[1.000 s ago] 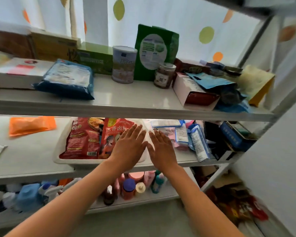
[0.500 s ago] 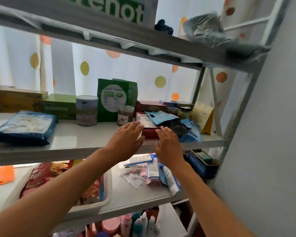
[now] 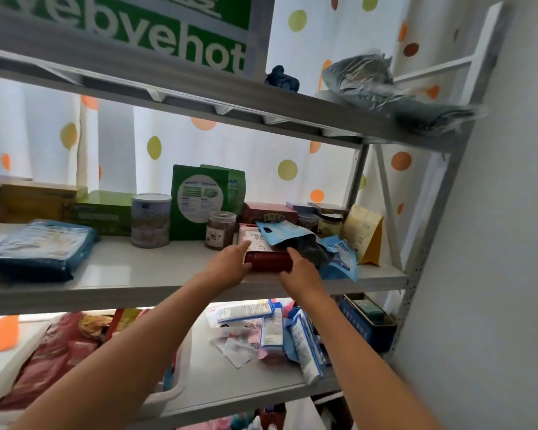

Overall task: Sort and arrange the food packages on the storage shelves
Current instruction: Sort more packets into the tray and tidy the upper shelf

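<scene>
Red box (image 3: 269,262): lies flat near the front edge of the middle shelf (image 3: 131,274), a white label on its top, a pale blue pouch (image 3: 281,232) draped over its back.
Left hand (image 3: 229,266): we see it against the box's left end, fingers stretched forward along the side and top edge, touching it; whether the thumb wraps under, we cannot tell.
Right hand (image 3: 302,270): it meets the box's right front corner, fingers curled round that end and partly hidden under a dark bag (image 3: 311,251).
Neighbours: a small brown jar (image 3: 220,230) stands just left of the box; a tall green pouch (image 3: 199,201) stands behind the jar.
Lower shelf: loose packets (image 3: 261,328) lie beneath our forearms.
</scene>
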{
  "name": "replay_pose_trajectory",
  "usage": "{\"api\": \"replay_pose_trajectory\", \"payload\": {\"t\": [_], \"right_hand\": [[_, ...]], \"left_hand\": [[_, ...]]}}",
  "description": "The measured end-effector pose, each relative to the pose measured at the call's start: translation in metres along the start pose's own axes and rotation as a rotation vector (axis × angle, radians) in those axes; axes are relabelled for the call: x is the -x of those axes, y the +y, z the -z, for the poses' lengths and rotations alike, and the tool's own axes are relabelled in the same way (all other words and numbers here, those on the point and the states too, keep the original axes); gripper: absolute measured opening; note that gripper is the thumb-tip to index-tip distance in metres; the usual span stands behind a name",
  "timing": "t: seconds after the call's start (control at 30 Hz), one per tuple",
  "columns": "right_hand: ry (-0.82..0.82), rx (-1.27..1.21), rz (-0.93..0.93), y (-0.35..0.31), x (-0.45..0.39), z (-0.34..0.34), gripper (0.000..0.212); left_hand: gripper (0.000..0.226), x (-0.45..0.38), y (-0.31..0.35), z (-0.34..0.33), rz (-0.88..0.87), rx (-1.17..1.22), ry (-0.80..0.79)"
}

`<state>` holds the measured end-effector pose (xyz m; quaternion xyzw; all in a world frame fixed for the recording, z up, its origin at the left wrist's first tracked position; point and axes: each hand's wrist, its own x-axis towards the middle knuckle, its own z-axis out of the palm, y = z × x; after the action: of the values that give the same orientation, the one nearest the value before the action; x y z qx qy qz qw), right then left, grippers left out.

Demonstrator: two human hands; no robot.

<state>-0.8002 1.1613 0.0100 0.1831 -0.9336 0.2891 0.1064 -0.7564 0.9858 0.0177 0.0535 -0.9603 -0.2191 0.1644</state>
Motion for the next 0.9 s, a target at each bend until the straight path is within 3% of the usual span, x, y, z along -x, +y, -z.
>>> {"api": "replay_pose_trajectory", "payload": {"t": [0.23, 0.6, 0.8, 0.9], "right_hand": [[-0.057, -0.269, -0.019, 0.013, 0.004, -0.01, 0.077], [-0.048, -0.295, -0.024, 0.021, -0.005, 0.006, 0.085], [-0.081, -0.411, -0.007, 0.01, 0.001, 0.004, 0.061], [-0.072, -0.594, -0.027, 0.004, 0.01, -0.003, 0.047]], "left_hand": [[0.055, -0.004, 0.006, -0.019, 0.048, 0.015, 0.1], [0.039, 0.015, 0.004, -0.017, 0.115, 0.118, 0.35], [0.044, 0.045, -0.005, -0.014, 0.126, 0.098, 0.425], [0.046, 0.062, -0.006, -0.007, 0.137, 0.099, 0.47]]}}
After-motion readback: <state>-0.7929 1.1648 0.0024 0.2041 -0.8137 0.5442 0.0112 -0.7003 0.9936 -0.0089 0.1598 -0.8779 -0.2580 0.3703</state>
